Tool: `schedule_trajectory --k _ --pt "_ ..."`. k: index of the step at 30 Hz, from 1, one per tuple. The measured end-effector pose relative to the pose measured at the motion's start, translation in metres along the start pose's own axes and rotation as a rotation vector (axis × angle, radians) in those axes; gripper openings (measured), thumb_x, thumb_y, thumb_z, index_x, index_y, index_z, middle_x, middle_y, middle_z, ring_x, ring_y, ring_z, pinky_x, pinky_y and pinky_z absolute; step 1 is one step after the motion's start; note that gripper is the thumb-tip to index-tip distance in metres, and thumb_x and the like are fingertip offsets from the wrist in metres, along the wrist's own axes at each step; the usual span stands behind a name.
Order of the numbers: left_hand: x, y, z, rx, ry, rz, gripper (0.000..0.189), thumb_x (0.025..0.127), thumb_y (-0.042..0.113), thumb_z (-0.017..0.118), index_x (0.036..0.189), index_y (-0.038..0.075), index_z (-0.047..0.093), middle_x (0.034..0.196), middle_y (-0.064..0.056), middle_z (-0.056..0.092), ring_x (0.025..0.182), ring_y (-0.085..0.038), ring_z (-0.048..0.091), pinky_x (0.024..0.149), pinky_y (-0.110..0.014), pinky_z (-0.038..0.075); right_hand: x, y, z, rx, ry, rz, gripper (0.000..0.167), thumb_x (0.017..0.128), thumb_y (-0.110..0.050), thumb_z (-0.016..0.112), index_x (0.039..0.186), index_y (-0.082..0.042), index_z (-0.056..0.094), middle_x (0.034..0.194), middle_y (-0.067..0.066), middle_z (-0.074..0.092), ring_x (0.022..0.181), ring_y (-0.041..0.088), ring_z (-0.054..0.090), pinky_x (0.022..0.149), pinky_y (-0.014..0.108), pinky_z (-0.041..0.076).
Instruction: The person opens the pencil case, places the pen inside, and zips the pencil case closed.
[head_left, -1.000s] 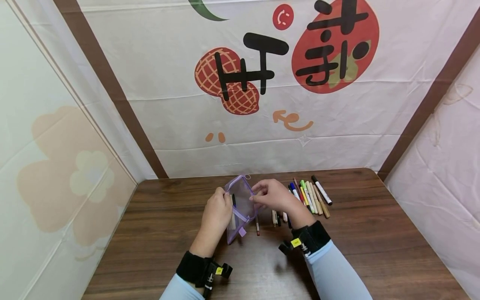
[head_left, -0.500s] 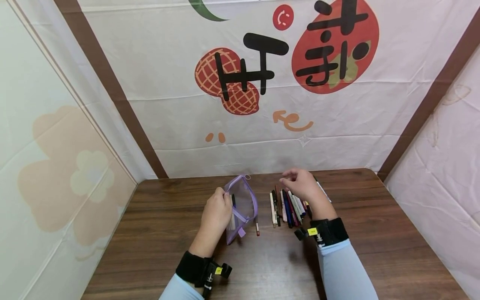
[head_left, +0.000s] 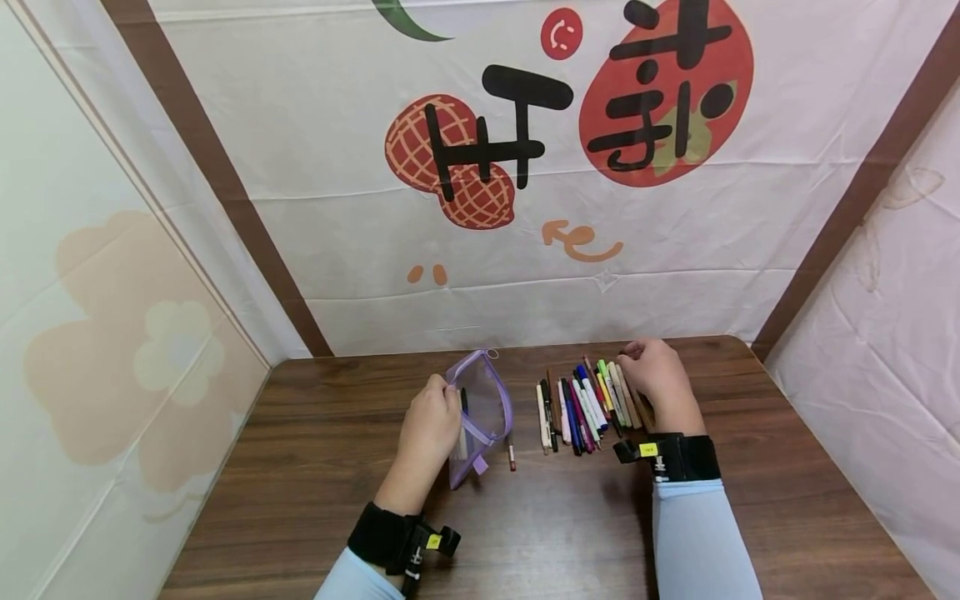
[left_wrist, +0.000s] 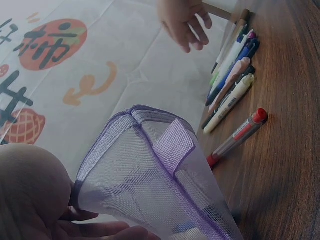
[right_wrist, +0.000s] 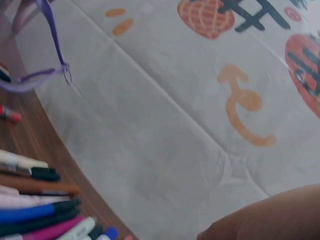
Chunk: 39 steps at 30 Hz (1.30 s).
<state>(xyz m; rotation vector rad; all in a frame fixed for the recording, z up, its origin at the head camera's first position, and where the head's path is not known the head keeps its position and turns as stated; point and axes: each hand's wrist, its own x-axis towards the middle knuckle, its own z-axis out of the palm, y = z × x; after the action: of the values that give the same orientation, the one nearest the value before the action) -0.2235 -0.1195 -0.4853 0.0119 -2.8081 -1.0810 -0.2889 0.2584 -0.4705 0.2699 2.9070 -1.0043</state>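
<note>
My left hand (head_left: 427,421) grips the upper left rim of a purple-edged mesh pencil case (head_left: 487,407), which stands tilted with its mouth open to the right. Through the mesh (left_wrist: 130,185) I make out a few pens inside. At the right end of a row of pens and markers (head_left: 581,408) is my right hand (head_left: 660,379), fingers lowered over the last ones. In the left wrist view this right hand (left_wrist: 185,25) has loosely extended fingers and nothing visible in them. The black-capped marker is hidden under it.
A clear pen with red ends (left_wrist: 240,135) lies on the brown wooden table (head_left: 525,533), beside the case. A printed white cloth (head_left: 360,242) hangs behind the table's back edge. Pale cloth panels flank both sides.
My right hand has moved away from the pencil case mouth, rightward across the row of pens to its far right end. The left hand keeps its grip on the case.
</note>
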Motion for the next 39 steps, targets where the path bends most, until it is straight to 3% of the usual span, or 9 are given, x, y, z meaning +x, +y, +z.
schedule_trajectory --k 11,17,28,32,39 --pt "0.000 -0.001 0.000 0.010 0.002 0.004 0.028 0.120 0.021 0.045 0.114 -0.001 0.061 0.086 -0.013 0.065 0.073 -0.026 0.062 0.067 -0.043 0.053 0.005 0.027 0.000 -0.058 0.003 0.075 0.043 0.117 -0.022 0.058 0.151 0.004 0.065 0.151 0.033 0.066 0.132 0.052 0.067 0.102 0.064 0.060" --pt "0.001 -0.001 0.000 0.006 -0.002 0.000 0.027 0.120 0.020 0.045 0.114 -0.001 0.061 0.087 -0.014 0.065 0.075 -0.027 0.062 0.067 -0.044 0.053 0.006 0.034 0.001 -0.087 0.006 0.086 0.043 0.115 -0.018 0.059 0.150 0.006 0.066 0.152 0.033 0.065 0.134 0.052 0.066 0.106 0.065 0.059" --pt "0.000 0.000 0.000 0.007 -0.004 -0.004 0.028 0.120 0.021 0.045 0.114 -0.001 0.061 0.089 -0.014 0.067 0.076 -0.028 0.064 0.069 -0.046 0.055 0.008 0.045 0.005 -0.105 -0.022 0.103 0.040 0.112 -0.015 0.062 0.147 0.004 0.070 0.151 0.033 0.066 0.129 0.051 0.068 0.101 0.063 0.060" --pt "0.000 0.000 0.001 0.012 0.005 0.002 0.027 0.119 0.021 0.045 0.113 0.000 0.061 0.090 -0.015 0.068 0.078 -0.029 0.065 0.072 -0.050 0.057 0.007 0.046 0.005 -0.102 -0.024 0.107 0.038 0.110 -0.015 0.065 0.143 0.004 0.072 0.147 0.033 0.069 0.124 0.049 0.071 0.097 0.061 0.062" --pt "0.000 0.000 0.002 0.013 0.013 0.004 0.027 0.119 0.021 0.046 0.112 0.000 0.061 0.092 -0.017 0.070 0.081 -0.031 0.067 0.075 -0.053 0.058 0.006 0.043 0.003 -0.110 -0.071 0.117 0.034 0.107 -0.012 0.069 0.135 0.006 0.075 0.136 0.032 0.074 0.103 0.037 0.076 0.078 0.046 0.063"
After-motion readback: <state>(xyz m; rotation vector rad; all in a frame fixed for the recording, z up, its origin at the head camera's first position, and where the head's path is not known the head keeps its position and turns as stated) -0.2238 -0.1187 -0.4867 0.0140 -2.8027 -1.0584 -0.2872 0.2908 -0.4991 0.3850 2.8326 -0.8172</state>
